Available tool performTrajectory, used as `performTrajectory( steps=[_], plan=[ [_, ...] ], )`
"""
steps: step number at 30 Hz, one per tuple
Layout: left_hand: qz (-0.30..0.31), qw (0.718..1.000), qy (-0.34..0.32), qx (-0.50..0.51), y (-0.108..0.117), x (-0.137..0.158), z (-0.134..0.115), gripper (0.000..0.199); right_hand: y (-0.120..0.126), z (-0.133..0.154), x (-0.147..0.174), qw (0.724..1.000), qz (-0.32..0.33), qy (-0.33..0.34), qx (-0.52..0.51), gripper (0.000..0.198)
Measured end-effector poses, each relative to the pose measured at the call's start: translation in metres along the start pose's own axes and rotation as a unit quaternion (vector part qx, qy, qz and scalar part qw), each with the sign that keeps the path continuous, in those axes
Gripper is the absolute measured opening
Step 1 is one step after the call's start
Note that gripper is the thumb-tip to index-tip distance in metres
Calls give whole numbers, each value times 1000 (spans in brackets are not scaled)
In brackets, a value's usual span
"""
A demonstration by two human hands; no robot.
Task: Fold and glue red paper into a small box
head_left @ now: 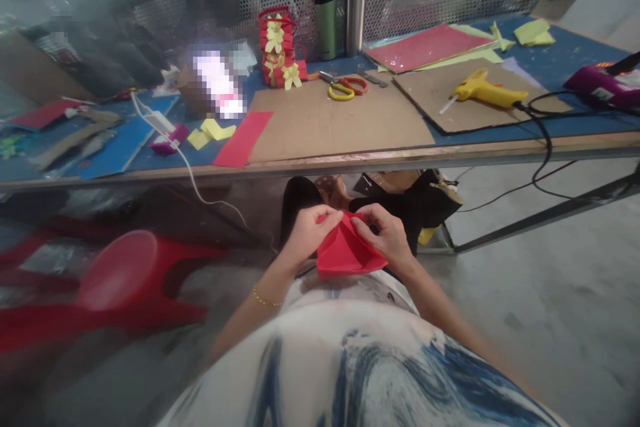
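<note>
A folded piece of red paper (347, 250) is held over my lap, in front of the table edge. My left hand (315, 230) pinches its upper left edge between thumb and fingers. On the other side, my right hand (385, 233) grips the upper right edge, thumb pressed on the paper. The sheet looks bent into a pocket-like shape, with a crease along its bottom. Both hands are close together, and their curled fingers partly cover the paper's top.
On the blue table lie a cardboard sheet (340, 127), scissors (343, 88), a red paper strip (244, 139) and a yellow glue gun (483, 90) with its cable. Behind stand red paper baskets (280, 47), a green bottle (326, 20) and a steel flask (356, 0). A red stool (120, 270) is left.
</note>
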State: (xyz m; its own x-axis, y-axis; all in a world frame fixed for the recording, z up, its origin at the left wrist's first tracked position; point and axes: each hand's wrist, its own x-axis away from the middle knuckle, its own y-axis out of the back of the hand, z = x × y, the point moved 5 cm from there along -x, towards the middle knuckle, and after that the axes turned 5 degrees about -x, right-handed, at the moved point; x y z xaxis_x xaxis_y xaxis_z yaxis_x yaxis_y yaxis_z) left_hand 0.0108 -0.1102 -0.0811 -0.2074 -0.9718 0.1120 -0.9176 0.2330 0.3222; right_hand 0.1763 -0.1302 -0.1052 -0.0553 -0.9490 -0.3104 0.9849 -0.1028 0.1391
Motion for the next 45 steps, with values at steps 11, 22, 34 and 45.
performTrajectory(
  steps=[11, 22, 34, 45],
  plan=[
    [-16, 997, -48, -56, 1, -4, -8, 22, 2, -14, 3, 988, -39, -87, -121, 31],
    [55, 998, -8, -15, -9, -9, -6, 19, 0, -17, 5, 983, -24, -104, -152, 40],
    [73, 997, 8, 3, -12, -10, -7, 19, -1, -4, 6, 997, -22, -34, -70, 23],
    [81, 996, -17, -18, -17, -19, -1, 17, -2, 0, 9, 1000, -16, 1, -17, 20]
  ],
)
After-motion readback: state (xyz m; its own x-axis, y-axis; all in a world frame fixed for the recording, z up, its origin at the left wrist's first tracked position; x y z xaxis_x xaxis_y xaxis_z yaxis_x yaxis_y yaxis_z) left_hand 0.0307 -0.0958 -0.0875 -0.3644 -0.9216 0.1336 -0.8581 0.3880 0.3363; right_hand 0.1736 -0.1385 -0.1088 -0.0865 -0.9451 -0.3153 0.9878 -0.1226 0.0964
